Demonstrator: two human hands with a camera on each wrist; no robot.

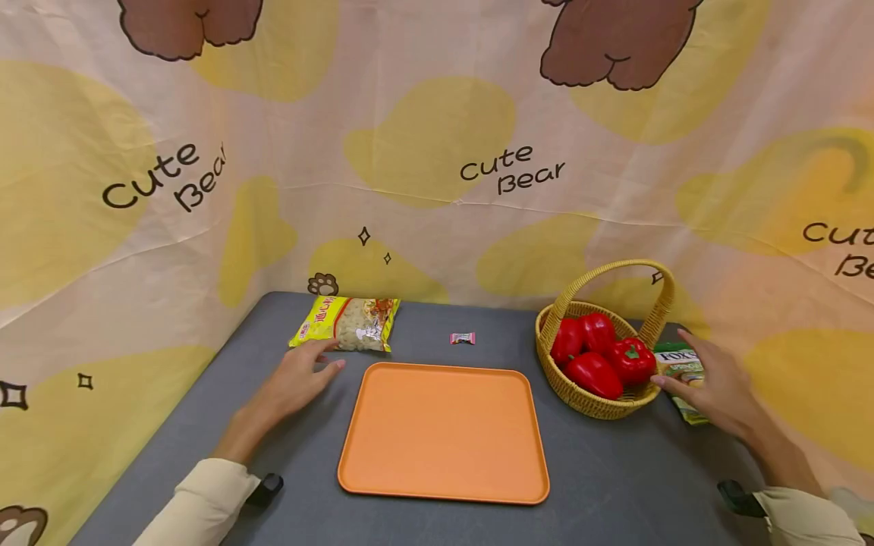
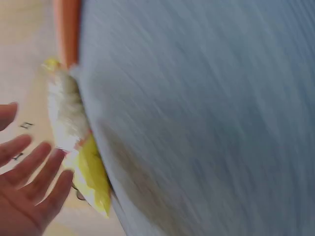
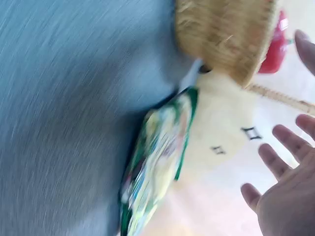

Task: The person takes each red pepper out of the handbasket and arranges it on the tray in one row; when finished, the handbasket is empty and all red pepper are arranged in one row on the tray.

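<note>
My left hand (image 1: 300, 379) is held over the table with fingers spread, close to a yellow and clear food packet (image 1: 351, 322) at the back left. In the left wrist view that packet (image 2: 81, 142) lies just past the fingertips. At the right, my right hand (image 1: 720, 387) hovers with its fingers apart, beside a woven basket (image 1: 594, 408) and partly over a green FOX'S packet (image 1: 679, 364). Several red bell peppers (image 1: 595, 375) fill the basket, whose arched handle stands up. The right wrist view shows the green packet (image 3: 160, 160) lying below the open fingers. Neither hand holds anything.
An orange tray (image 1: 444, 432) lies flat at the front middle of the grey table (image 1: 300, 470). Behind it sits a small pink wrapped candy (image 1: 462, 338). A printed cloth (image 1: 423, 152) hangs around the table's back and sides.
</note>
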